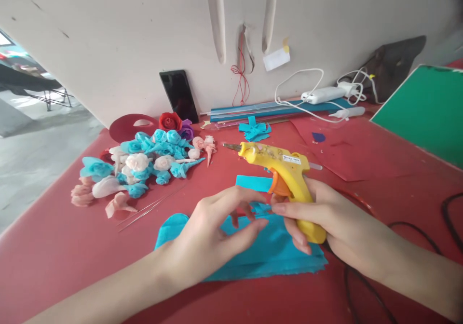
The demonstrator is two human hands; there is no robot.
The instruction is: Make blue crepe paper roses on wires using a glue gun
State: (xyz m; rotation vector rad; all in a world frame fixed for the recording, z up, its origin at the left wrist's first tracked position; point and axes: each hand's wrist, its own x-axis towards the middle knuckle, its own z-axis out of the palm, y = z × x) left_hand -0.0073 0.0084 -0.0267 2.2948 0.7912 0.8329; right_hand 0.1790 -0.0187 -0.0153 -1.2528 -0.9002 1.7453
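Left hand point(217, 230) half-curled, thumb parted from fingers over blue sheets point(278, 256), right hand point(327, 213) wrapped round the yellow glue gun point(296, 169) above them — best keep nozzle point(232, 147) off bare fingertips and squeeze orange trigger point(280, 185) gently.

On the side of the yellow plastic glue gun point(299, 179) that I am gripping, a small white rectangular label point(291, 159) is showing a line of dark print, too blurred for me to be making out. I am finding no legible text.
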